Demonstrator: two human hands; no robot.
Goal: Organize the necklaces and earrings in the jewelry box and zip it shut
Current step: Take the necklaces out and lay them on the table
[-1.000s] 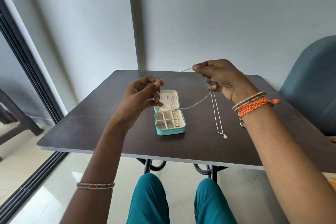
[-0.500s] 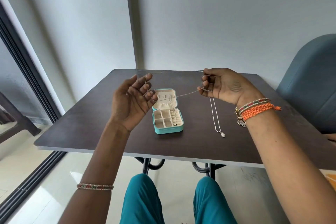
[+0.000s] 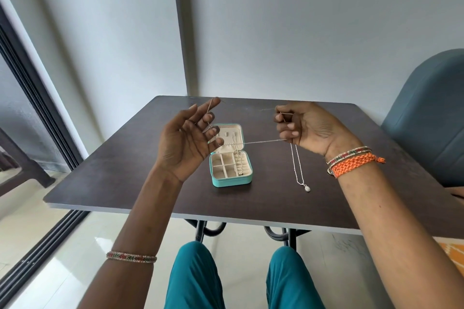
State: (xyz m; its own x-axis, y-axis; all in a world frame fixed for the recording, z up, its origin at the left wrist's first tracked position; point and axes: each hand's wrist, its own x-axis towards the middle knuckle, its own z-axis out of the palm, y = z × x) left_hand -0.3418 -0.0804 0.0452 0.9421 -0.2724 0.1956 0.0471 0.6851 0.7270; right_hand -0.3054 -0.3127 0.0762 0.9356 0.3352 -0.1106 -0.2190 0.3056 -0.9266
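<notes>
Your left hand (image 3: 187, 144) is palm-up above the dark table (image 3: 125, 183), fingers mostly straight and spread, with a thin silver chain necklace (image 3: 261, 142) looped around the fingertips. Your right hand (image 3: 305, 130) has its fingers curled, pinching the other end of the loop. The chain runs taut between the two hands, held in the air just above the open lid of the teal jewelry box (image 3: 231, 158).

The box sits open near table centre; cream compartments visible, a few small items in the right-hand slots, too small to identify. A second necklace with an oval pendant (image 3: 306, 187) lies on the table to the right of the box, its upper end hidden under your right hand.

Risks from here:
- Left fingers are straight, not gripping. If tension drops, the loop can likely slide off the fingertips and fall in a heap, possibly knotting.
- Lowering the chain across the lid may snag it on the lid hooks or drag the light box.
- The right hand hovers over the second necklace's upper end; the two chains could tangle.
- Any chain left over the rim would catch in the zipper.
</notes>
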